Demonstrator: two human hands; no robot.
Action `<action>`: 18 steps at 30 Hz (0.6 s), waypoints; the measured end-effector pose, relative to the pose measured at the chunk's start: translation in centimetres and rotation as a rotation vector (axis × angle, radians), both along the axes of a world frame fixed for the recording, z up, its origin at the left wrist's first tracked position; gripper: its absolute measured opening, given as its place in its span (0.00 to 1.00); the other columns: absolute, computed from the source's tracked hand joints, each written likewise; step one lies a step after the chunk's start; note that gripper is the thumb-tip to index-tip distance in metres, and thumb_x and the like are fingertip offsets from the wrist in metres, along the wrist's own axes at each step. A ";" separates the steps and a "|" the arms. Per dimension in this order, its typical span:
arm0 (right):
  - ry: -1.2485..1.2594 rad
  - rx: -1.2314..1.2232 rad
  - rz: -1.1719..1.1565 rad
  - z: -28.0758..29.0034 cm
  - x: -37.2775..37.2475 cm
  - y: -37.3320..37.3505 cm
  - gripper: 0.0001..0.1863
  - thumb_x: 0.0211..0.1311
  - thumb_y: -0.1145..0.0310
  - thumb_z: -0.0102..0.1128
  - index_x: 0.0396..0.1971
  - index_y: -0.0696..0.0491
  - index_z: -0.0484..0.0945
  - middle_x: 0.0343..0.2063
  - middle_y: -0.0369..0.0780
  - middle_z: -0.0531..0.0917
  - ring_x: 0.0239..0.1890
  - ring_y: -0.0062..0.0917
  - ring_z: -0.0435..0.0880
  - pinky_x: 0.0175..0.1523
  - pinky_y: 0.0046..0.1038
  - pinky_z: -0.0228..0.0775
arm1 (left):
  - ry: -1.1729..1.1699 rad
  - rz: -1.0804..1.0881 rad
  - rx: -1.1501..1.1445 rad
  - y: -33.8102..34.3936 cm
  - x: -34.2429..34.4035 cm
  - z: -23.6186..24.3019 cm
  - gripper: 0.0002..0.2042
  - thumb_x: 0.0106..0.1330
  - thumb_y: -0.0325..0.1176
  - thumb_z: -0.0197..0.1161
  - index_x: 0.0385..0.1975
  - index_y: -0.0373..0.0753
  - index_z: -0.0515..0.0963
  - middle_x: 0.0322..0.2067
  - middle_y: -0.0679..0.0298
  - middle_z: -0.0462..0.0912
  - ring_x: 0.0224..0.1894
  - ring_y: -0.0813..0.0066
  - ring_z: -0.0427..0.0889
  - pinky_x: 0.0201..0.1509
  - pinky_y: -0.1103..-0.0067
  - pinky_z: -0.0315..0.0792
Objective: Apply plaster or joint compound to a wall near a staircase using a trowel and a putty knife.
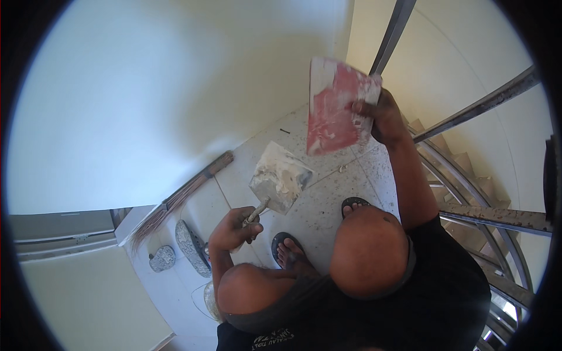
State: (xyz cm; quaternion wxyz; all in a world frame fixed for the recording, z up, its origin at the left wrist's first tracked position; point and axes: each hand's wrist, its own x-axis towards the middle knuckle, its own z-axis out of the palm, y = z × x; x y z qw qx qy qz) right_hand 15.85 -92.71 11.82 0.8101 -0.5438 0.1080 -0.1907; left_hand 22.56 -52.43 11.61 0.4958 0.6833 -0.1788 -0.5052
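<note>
My left hand point(233, 229) grips the handle of a putty-smeared trowel point(280, 176), its flat blade held out over the speckled floor tiles point(328, 205). My right hand point(383, 117) is raised toward the white wall point(146, 88) and holds a red flat scraper board point(335, 105) streaked with white putty. I am crouched, with both knees in view and my feet in dark sandals point(287, 243) on the tiles below the trowel.
A broom point(181, 196) leans along the base of the wall at left. Two grey sandals point(190, 248) lie on the floor near it. A metal stair railing point(480, 175) and descending steps run along the right side.
</note>
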 end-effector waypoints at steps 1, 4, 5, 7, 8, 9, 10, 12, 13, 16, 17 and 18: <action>-0.001 0.003 0.002 0.1 0.9 -0.1 0.22 0.48 0.73 0.67 0.45 0.64 0.74 0.37 0.42 0.83 0.38 0.28 0.84 0.46 0.30 0.77 | 0.049 -0.038 0.036 0.1 0.4 0.0 0.13 0.57 0.37 0.70 0.26 0.37 0.73 0.18 0.69 0.74 0.20 0.82 0.73 0.23 0.82 0.68; -0.126 0.457 0.502 0.0 2.9 -0.9 0.33 0.49 0.72 0.65 0.57 0.64 0.64 0.41 0.46 0.81 0.40 0.32 0.84 0.49 0.32 0.77 | 0.197 -0.213 -0.059 -0.5 1.8 -1.1 0.14 0.56 0.38 0.71 0.26 0.36 0.73 0.18 0.69 0.74 0.19 0.82 0.73 0.24 0.82 0.68; -0.123 0.462 0.499 -0.1 3.4 -0.1 0.33 0.49 0.72 0.65 0.57 0.64 0.64 0.41 0.46 0.81 0.40 0.32 0.84 0.49 0.32 0.77 | 0.202 -0.214 -0.056 -1.1 1.9 -1.3 0.14 0.56 0.38 0.71 0.26 0.36 0.73 0.18 0.69 0.74 0.19 0.82 0.73 0.24 0.82 0.68; -0.118 0.563 0.637 -0.7 5.1 3.1 0.34 0.47 0.72 0.65 0.56 0.66 0.64 0.41 0.47 0.81 0.38 0.30 0.84 0.48 0.30 0.77 | 0.201 -0.321 -0.043 -1.3 1.9 -1.4 0.14 0.54 0.37 0.73 0.25 0.36 0.74 0.18 0.69 0.74 0.19 0.82 0.73 0.22 0.82 0.67; -0.110 0.552 0.614 -0.5 4.8 3.6 0.34 0.47 0.72 0.65 0.56 0.66 0.64 0.41 0.47 0.81 0.38 0.30 0.84 0.48 0.30 0.77 | 0.210 -0.343 -0.055 -2.1 2.2 -1.4 0.14 0.54 0.37 0.73 0.25 0.36 0.74 0.18 0.69 0.74 0.19 0.82 0.73 0.22 0.82 0.67; -0.048 0.484 0.664 -1.2 4.8 4.5 0.33 0.45 0.70 0.67 0.53 0.66 0.67 0.40 0.46 0.82 0.38 0.30 0.84 0.48 0.30 0.77 | 0.194 -0.395 -0.056 -2.5 2.4 -1.3 0.14 0.53 0.37 0.73 0.25 0.35 0.75 0.17 0.69 0.74 0.19 0.82 0.73 0.22 0.82 0.66; 0.016 0.416 0.714 -2.1 4.7 4.7 0.32 0.43 0.69 0.68 0.50 0.66 0.70 0.39 0.46 0.82 0.38 0.29 0.84 0.48 0.30 0.77 | 0.179 -0.446 -0.058 -2.7 2.6 -1.3 0.15 0.52 0.37 0.74 0.25 0.35 0.75 0.16 0.69 0.74 0.19 0.82 0.73 0.21 0.82 0.65; 0.041 0.437 0.816 -4.7 4.6 4.4 0.32 0.44 0.71 0.68 0.51 0.66 0.70 0.39 0.45 0.82 0.37 0.29 0.84 0.46 0.29 0.77 | 0.168 -0.451 -0.090 -2.5 2.7 -1.8 0.16 0.50 0.38 0.75 0.24 0.35 0.75 0.16 0.68 0.74 0.18 0.82 0.72 0.20 0.81 0.64; 0.061 0.457 0.926 -6.0 4.4 4.0 0.32 0.45 0.73 0.68 0.52 0.66 0.69 0.39 0.44 0.83 0.36 0.28 0.84 0.45 0.28 0.77 | 0.151 -0.448 -0.120 -2.1 2.8 -2.0 0.17 0.49 0.38 0.76 0.24 0.34 0.75 0.15 0.68 0.73 0.17 0.82 0.72 0.19 0.81 0.64; 0.168 0.174 0.935 -7.9 3.5 3.2 0.27 0.43 0.72 0.72 0.47 0.62 0.75 0.36 0.41 0.83 0.35 0.23 0.83 0.43 0.26 0.76 | 0.168 -0.123 -0.389 2.3 2.8 -4.6 0.18 0.49 0.40 0.76 0.22 0.34 0.74 0.14 0.67 0.73 0.15 0.81 0.72 0.18 0.82 0.64; 0.284 -0.039 0.868 -8.6 2.9 3.3 0.25 0.44 0.72 0.72 0.45 0.61 0.76 0.35 0.40 0.84 0.34 0.22 0.82 0.41 0.25 0.76 | 0.177 -0.136 -0.390 1.9 2.5 -4.0 0.18 0.49 0.40 0.76 0.22 0.34 0.74 0.14 0.67 0.73 0.15 0.81 0.72 0.18 0.82 0.64; 0.335 -0.060 0.646 -9.7 2.1 3.8 0.19 0.48 0.72 0.70 0.42 0.60 0.78 0.32 0.38 0.84 0.32 0.20 0.81 0.39 0.25 0.74 | 0.020 0.101 -0.334 1.7 2.2 -3.2 0.18 0.50 0.40 0.75 0.22 0.34 0.73 0.15 0.66 0.73 0.15 0.81 0.72 0.17 0.82 0.64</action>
